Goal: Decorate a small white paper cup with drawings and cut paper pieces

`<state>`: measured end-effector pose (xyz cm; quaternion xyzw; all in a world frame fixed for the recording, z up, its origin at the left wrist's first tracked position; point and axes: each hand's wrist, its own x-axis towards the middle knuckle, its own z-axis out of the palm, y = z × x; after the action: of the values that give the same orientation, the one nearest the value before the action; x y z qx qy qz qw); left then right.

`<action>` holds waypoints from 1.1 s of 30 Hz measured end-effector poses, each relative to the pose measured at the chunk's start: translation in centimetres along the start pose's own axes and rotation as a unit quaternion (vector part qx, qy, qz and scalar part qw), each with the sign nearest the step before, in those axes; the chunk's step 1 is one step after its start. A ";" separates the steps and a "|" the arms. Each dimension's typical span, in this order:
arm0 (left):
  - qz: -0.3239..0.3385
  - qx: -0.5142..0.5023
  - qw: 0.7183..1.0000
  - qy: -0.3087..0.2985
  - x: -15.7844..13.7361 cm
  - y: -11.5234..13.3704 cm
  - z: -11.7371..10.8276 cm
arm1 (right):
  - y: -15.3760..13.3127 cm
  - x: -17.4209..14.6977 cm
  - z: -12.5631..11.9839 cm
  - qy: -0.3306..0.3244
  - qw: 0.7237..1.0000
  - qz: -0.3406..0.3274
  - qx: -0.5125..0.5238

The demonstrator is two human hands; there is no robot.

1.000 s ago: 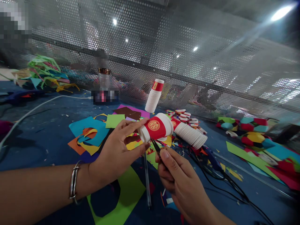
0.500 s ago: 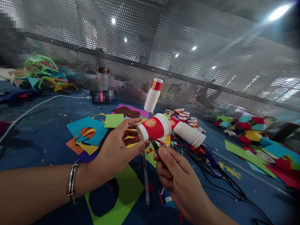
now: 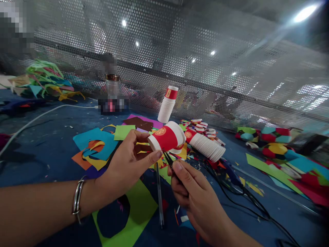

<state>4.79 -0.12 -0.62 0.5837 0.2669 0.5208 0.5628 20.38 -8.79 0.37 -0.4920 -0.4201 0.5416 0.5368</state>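
My left hand (image 3: 128,157) is closed around the base end of a red and white paper cup (image 3: 167,137), fingers behind it and thumb along its lower edge. The cup lies on its side in the air, mouth to the right, with a round gold print on its red band. My right hand (image 3: 189,178) grips a pair of black tweezers (image 3: 168,159), whose thin tips are at the cup's lower side; whether they touch it I cannot tell. Below, a clear pen (image 3: 159,195) lies on the blue table next to a green sheet (image 3: 140,209) with a large hole.
A nested stack of cups (image 3: 208,146) lies to the right, and another stack (image 3: 167,106) stands behind. Coloured paper (image 3: 95,140) and scraps cover the middle. A blue tool with a black cord (image 3: 232,176) lies right. A bottle (image 3: 112,87) stands by the perforated metal screen (image 3: 144,44).
The cup has shifted slightly left and tilted a little, its mouth rising, and my left fingers moved with it. The tweezers have stayed nearly in place beneath it.
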 end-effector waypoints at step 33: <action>0.012 0.073 0.994 -0.084 -1.8 0.1 0.7 | 0.5 -0.4 0.3 -0.010 0.999 -0.030 0.016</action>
<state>4.83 -2.08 -0.96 0.6681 0.2495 0.4556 0.5327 19.92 -9.24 -0.06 -0.4649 -0.4310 0.5369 0.5566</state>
